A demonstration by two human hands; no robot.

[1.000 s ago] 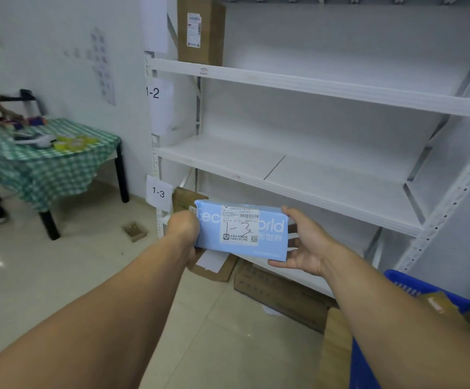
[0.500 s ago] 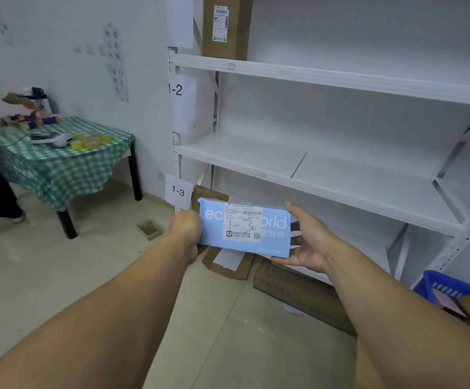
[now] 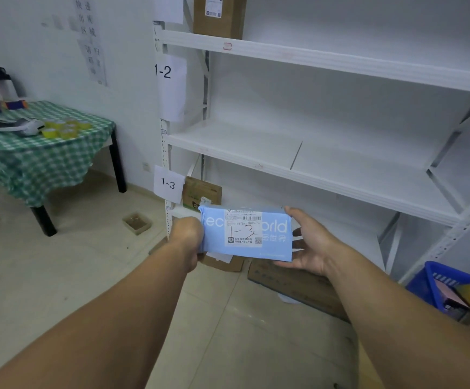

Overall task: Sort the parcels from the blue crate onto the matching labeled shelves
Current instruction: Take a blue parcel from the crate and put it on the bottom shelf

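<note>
The left hand [image 3: 187,234] grips one end of the blue parcel [image 3: 246,234], the right hand [image 3: 309,242] holds the other, so its "1-3" can be read. It is in the air by the left corner of the low shelf [image 3: 351,234], near the 1-3 sign [image 3: 168,184]

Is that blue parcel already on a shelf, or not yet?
Not shelved: the blue parcel is held in the air, left hand gripping one end, right hand the other.

Bare left forearm [image 3: 121,318], bare right forearm [image 3: 382,304] — both uncovered, left hand [image 3: 187,238], right hand [image 3: 312,248]
</note>
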